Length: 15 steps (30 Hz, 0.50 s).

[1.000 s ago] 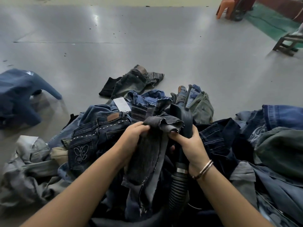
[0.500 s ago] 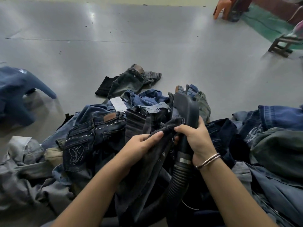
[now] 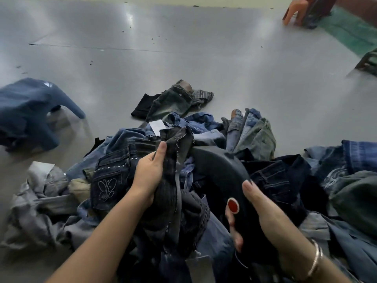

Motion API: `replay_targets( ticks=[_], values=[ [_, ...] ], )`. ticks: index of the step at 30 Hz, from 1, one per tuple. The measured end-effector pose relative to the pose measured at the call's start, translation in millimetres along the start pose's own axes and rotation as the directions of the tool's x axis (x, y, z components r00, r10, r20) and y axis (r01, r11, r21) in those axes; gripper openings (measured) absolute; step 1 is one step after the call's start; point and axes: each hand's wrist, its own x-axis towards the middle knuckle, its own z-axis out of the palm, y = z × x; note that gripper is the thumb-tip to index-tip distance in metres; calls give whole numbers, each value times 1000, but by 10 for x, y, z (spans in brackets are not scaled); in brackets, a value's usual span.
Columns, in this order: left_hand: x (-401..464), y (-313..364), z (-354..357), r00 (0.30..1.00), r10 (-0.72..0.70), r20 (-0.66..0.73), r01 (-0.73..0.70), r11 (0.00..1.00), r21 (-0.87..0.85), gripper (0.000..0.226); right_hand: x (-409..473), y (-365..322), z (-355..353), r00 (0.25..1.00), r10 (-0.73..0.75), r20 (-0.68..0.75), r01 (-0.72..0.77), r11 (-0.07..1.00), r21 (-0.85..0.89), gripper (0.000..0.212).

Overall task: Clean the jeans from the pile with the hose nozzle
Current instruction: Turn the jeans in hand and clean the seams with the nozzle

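Denim pile (image 3: 285,180) around hose nozzle (image 3: 220,166), blue stool (image 3: 30,107) left

floor (image 3: 204,64) grey, glossy — glare | orange chair (image 3: 295,12) far right | green mat (image 3: 350,31)

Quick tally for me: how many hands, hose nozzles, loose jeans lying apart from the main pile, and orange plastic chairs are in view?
Hands: 2, the left hand gripping dark grey jeans, the right hand holding the black hose nozzle
Black hose nozzles: 1
Jeans apart from the pile: 2, one blue pair, one grey-green pair
Orange plastic chairs: 1
Total: 6
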Motion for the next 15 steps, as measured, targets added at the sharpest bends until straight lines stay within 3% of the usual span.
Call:
replay_targets(
  ticks=[1,3,6,7,10,15],
  values=[
    [11,-2,-16,999,-24,-23,24,1000,-8,58,8,96,58,999,-30,-32,28,997,-73,15],
    [36,-8,-32,998,-55,-43,53,998,-32,60,-48,254,166,999,-42,19,45,982,-186,15],
    [25,-15,-10,999,-46,7,46,995,-84,44,-238,276,249,987,81,138,-47,972,-232,60],
    [11,-17,7,999,-33,33,36,996,-87,42,-262,235,269,982,94,164,-56,973,-223,62],
    [-17,-36,48,998,24,64,-20,998,-55,41,-236,89,308,977,75,198,-57,994,-96,29],
    [-24,-37,96,995,47,93,-42,998,-50,39,-169,-45,347,991,18,131,-9,998,-66,35]
  ],
)
